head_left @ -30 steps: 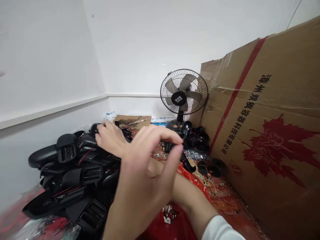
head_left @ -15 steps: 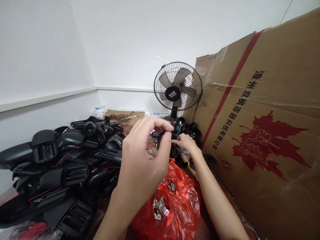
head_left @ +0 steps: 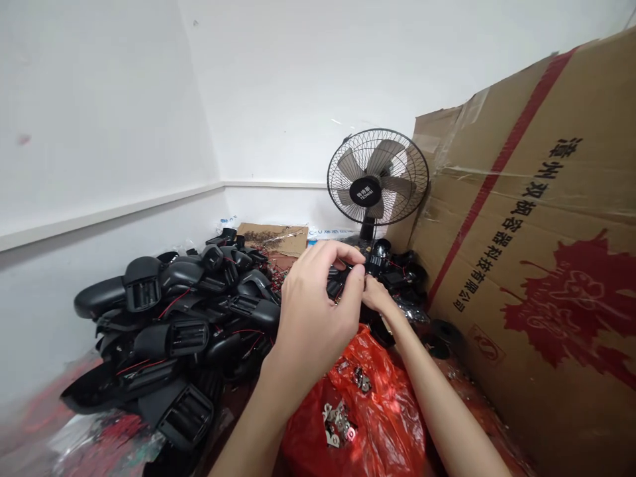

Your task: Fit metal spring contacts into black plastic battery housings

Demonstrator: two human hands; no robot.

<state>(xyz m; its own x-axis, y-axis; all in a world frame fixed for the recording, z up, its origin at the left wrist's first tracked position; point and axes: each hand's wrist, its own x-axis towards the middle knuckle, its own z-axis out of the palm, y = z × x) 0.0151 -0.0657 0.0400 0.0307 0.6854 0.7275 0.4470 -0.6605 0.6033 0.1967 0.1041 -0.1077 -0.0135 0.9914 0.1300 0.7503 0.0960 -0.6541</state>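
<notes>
My left hand (head_left: 320, 298) is raised in the middle of the view, its index finger and thumb curled to a near pinch. Whatever lies between those tips is too small to make out. Beyond it, my right hand (head_left: 377, 295) reaches in with fingers curled, close to some black plastic parts (head_left: 380, 255); its fingertips are partly hidden behind my left thumb. Below both hands lies a red plastic bag (head_left: 382, 411), with small shiny metal pieces (head_left: 338, 424) on it.
A heap of black plastic housings (head_left: 189, 338) with red wires fills the left. At the back stands a black fan (head_left: 366, 191) before a white wall. A large cardboard box (head_left: 497, 245) borders the right side. A flat cardboard piece (head_left: 273, 237) lies behind the heap.
The view has turned to the left, so everything sits further right in the picture. My right hand is now more covered by my left thumb. The left hand keeps its curled shape.
</notes>
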